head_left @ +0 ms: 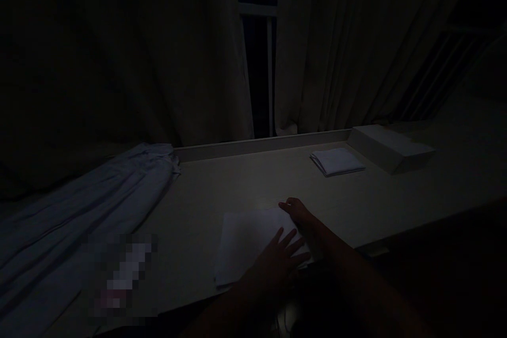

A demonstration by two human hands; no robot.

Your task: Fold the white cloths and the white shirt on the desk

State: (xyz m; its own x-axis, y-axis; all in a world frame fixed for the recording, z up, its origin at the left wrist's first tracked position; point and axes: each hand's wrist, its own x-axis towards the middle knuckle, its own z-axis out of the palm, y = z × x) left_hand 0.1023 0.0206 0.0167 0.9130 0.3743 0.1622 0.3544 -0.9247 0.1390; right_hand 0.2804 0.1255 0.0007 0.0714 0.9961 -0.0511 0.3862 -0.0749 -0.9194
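Observation:
A folded white cloth (247,240) lies flat near the front edge of the table. My left hand (281,259) rests on its right part, palm down, with the fingers spread. At the cloth's far right corner is my right hand (297,210), its fingers curled in and closed at the edge. The dim light hides just how the fingertips hold the corner. Farther back and to the right sits a second folded cloth (336,161), apart from both hands.
A large rumpled pale cloth (119,190) covers the left side of the light table (237,182). Beside it is a pixelated patch I cannot make out. A white box (390,145) stands at the back right. Curtains (190,53) hang behind the table's raised back edge.

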